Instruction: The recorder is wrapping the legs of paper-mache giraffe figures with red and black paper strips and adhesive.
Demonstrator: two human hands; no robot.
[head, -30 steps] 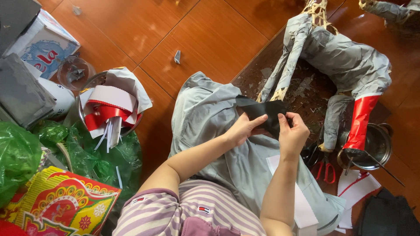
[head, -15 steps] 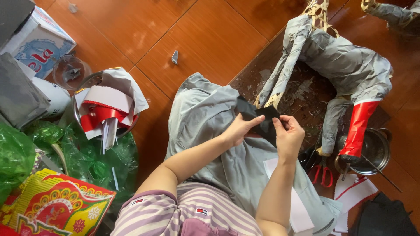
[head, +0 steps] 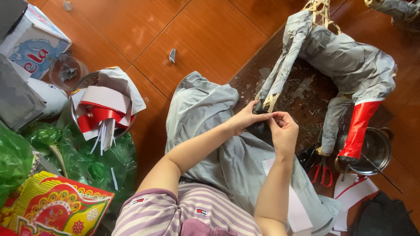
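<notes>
Grip: both hands, left hand (head: 243, 119) and right hand (head: 284, 129), pinched together on dark paper piece (head: 259, 126) | beside grey paper-covered leg (head: 282, 70) | best pressed flat, smoothing outward.

Both hands (head: 264, 122) at paper-covered leg (head: 280, 74)

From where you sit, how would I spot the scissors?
Find the big grey paper-covered animal figure at the right, and follow its one red leg down to the metal bowl. Just left of that bowl lie the scissors, the only thing there with red loop handles.
</notes>
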